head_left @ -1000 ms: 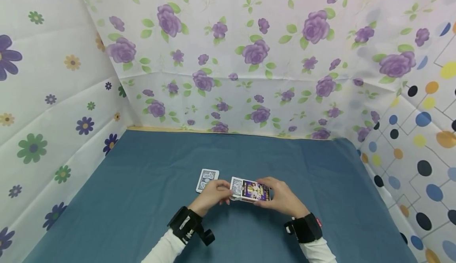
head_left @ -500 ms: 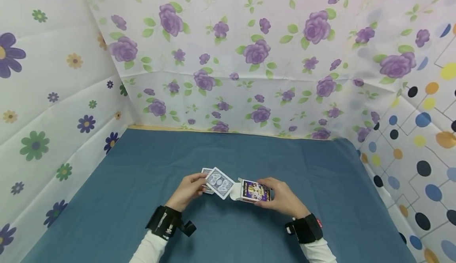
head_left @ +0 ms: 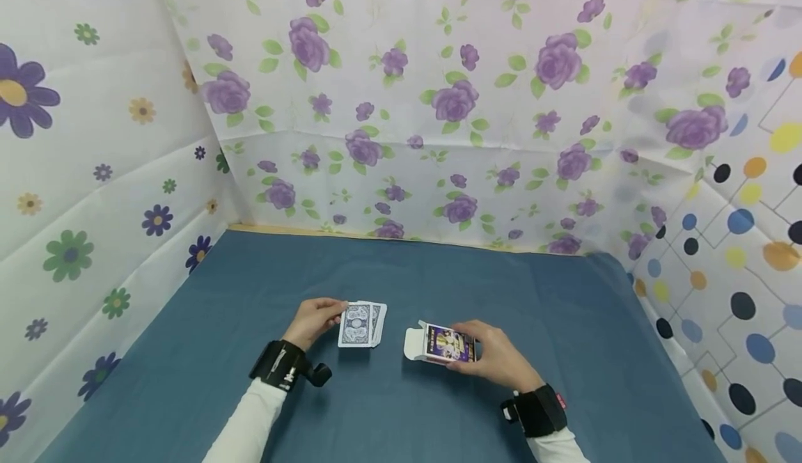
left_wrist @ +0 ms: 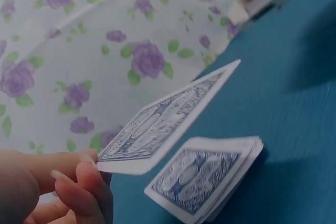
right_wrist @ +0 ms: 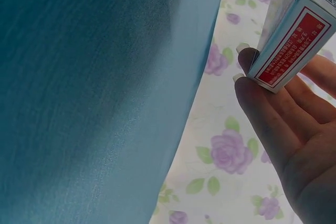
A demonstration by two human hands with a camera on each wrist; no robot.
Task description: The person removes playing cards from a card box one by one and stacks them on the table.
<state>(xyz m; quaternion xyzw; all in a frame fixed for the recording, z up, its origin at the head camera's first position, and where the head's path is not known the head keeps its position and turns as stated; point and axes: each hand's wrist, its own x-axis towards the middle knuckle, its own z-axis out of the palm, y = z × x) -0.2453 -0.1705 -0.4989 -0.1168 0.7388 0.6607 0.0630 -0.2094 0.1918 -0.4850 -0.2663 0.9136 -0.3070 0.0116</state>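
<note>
My left hand (head_left: 311, 322) pinches a blue-and-white playing card (left_wrist: 165, 121) by one corner, its patterned back showing. Just beneath, a small pile of playing cards (left_wrist: 197, 177) lies on the cloth, also back up; in the left wrist view the held card is tilted and apart from it. To the right, my right hand (head_left: 499, 356) grips a purple-and-white card box (head_left: 449, 344) between thumb and fingers. Its white end flap (head_left: 413, 344) stands open toward the cards. The right wrist view shows a red printed panel on the box's end. Whatever is inside the box is hidden.
A blue cloth (head_left: 401, 275) covers the table. Behind it hangs a white sheet with purple roses (head_left: 454, 101). A daisy-patterned sheet (head_left: 69, 256) borders the left, a dotted one (head_left: 742, 310) the right.
My left hand has drawn a card away from the box's open end and carried it left, over the pile. The right hand has kept the box in nearly the same place.
</note>
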